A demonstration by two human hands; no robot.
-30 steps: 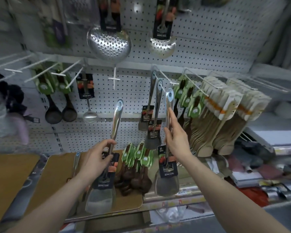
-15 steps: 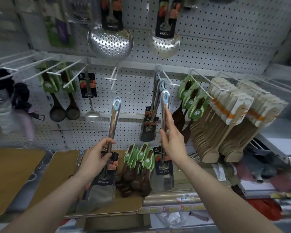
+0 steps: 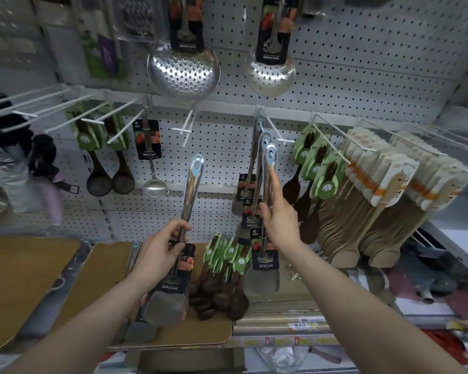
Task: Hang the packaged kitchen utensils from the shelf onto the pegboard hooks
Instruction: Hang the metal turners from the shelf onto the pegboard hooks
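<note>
- A person's two bare arms reach up toward a white pegboard [image 3: 349, 85] in a shop aisle, seen from a camera on the person's head.
- The left hand [image 3: 161, 251] has its fingers curled round the lower handle of a steel spatula [image 3: 191, 193], just above its dark label card. The spatula stands upright in front of the board, its blue-ringed hanging hole at the top, touching no hook.
- The right hand [image 3: 280, 220] pinches the handle of a second spatula [image 3: 268, 184] between thumb and fingers, forefinger stretched up along the steel. Its hanging hole sits just below the tip of a white hook [image 3: 274, 130]; whether the hole is on the hook cannot be told.
- Two more spatulas [image 3: 257, 147] of the same kind hang right behind it on that hook.
- Below the hands, a wooden shelf [image 3: 97, 268] carries a pile of dark wooden spoons with green cards [image 3: 222, 271] and another steel spatula [image 3: 133, 255] lying flat beside the left wrist.
- To the right hang green-carded wooden spoons [image 3: 319, 168] and thick rows of pale wooden spatulas [image 3: 384, 190].
- To the left hang two dark ladles [image 3: 111, 168] and a small steel ladle [image 3: 153, 182], with bare white hooks around them.
- Two large perforated steel skimmers [image 3: 184, 71] hang on the row above.
</note>
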